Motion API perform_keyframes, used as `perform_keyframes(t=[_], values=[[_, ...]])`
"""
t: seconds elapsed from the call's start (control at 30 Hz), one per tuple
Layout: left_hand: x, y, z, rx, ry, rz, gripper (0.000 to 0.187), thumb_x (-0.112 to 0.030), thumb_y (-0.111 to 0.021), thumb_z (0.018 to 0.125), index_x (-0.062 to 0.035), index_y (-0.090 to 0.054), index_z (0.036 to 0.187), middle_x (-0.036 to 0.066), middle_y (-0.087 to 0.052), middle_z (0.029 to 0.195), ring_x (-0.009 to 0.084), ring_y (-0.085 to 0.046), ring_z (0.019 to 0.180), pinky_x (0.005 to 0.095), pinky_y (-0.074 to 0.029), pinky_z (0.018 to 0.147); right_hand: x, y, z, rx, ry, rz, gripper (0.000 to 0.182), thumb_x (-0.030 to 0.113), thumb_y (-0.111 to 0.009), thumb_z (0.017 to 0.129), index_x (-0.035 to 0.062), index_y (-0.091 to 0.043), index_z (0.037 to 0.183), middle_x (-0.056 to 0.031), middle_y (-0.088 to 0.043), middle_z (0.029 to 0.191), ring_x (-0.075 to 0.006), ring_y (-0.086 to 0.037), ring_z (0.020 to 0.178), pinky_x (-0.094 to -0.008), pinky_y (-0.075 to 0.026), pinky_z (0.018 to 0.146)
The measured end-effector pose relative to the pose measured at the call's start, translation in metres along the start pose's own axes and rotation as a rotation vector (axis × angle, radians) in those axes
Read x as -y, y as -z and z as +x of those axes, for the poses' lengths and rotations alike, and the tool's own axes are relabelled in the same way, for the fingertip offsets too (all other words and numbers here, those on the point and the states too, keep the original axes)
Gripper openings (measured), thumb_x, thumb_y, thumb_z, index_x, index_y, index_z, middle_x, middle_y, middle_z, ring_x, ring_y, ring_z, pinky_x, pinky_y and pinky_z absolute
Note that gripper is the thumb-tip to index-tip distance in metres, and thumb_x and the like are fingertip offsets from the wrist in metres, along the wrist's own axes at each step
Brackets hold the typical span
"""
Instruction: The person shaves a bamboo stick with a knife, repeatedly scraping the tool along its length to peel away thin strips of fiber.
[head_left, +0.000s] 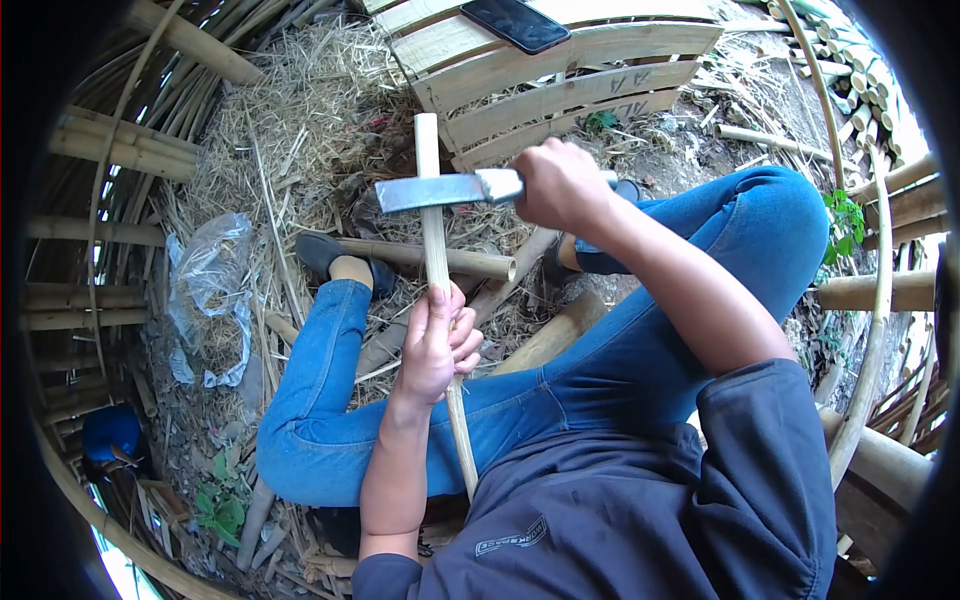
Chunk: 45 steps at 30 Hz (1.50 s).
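My left hand (437, 340) is closed around a pale bamboo stick (434, 240), which runs from my lap up past my shins. Its lower end lies against the front of my shirt. In my right hand (568, 187) is a broad-bladed knife (430, 193), gripped by its handle. The flat grey blade lies crosswise over the upper part of the stick, well above my left hand. Whitish material shows where blade meets handle, and a bit of the handle sticks out behind my fist.
A slatted wooden crate (570, 75) stands ahead with a phone (515, 24) on top. Cut bamboo poles (860, 75) are stacked at far right. A thick bamboo piece (430, 257) lies near my feet. Crumpled clear plastic (215, 260) and straw (290, 110) cover the left ground.
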<state>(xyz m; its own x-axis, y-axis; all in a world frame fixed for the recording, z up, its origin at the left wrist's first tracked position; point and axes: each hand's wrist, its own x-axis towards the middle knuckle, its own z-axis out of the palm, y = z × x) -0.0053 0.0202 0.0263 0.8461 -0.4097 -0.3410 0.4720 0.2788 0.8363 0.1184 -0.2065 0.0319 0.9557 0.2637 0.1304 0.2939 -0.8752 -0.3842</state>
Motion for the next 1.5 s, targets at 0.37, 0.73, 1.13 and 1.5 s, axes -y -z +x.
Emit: perform_keyframes(t=[0.37,0.73,1.13,1.5], values=[[0.003,-0.002,0.002,0.0,0.012,0.01,0.04,-0.051,-0.033,0.109,-0.0166,-0.038,0.089,-0.007,-0.029,0.06,0.002,-0.025,0.047,0.0184,-0.023,0.038,-0.019,0.014,0.009,-0.219,-0.041,-0.055,0.016,0.012,-0.066,0.071,0.0028,-0.075,0.08,-0.0251,-0.069,0.076,-0.0418,-0.071,0.074,-0.0478,-0.059,0.073],[-0.003,-0.002,0.006,-0.092,-0.093,0.055,0.037,-0.045,-0.035,0.111,-0.0109,-0.047,0.105,-0.006,-0.034,0.065,0.0025,-0.03,0.05,0.0181,-0.028,0.042,0.001,0.025,-0.008,-0.164,0.093,0.274,0.034,0.036,-0.073,0.09,0.0034,-0.072,0.098,-0.0165,-0.069,0.07,-0.033,-0.07,0.066,-0.0431,-0.055,0.067],[-0.008,0.005,0.0,-0.317,-0.111,0.312,0.028,-0.035,-0.04,0.111,-0.0117,-0.048,0.098,-0.008,-0.035,0.067,-0.0003,-0.03,0.05,0.017,-0.024,0.041,0.043,0.017,-0.031,0.121,0.136,-0.017,0.015,0.021,-0.071,0.07,0.0068,-0.071,0.075,-0.018,-0.068,0.069,-0.0378,-0.07,0.068,-0.0467,-0.057,0.066],[0.015,0.006,0.005,-0.498,-0.282,0.785,0.03,-0.024,-0.042,0.109,-0.0018,-0.054,0.092,0.007,-0.054,0.062,0.0179,-0.055,0.054,0.0341,-0.044,0.053,0.025,-0.014,-0.017,0.001,0.106,-0.033,0.012,0.015,-0.069,0.067,0.0046,-0.073,0.073,-0.0226,-0.068,0.07,-0.0402,-0.07,0.068,-0.0465,-0.058,0.068]])
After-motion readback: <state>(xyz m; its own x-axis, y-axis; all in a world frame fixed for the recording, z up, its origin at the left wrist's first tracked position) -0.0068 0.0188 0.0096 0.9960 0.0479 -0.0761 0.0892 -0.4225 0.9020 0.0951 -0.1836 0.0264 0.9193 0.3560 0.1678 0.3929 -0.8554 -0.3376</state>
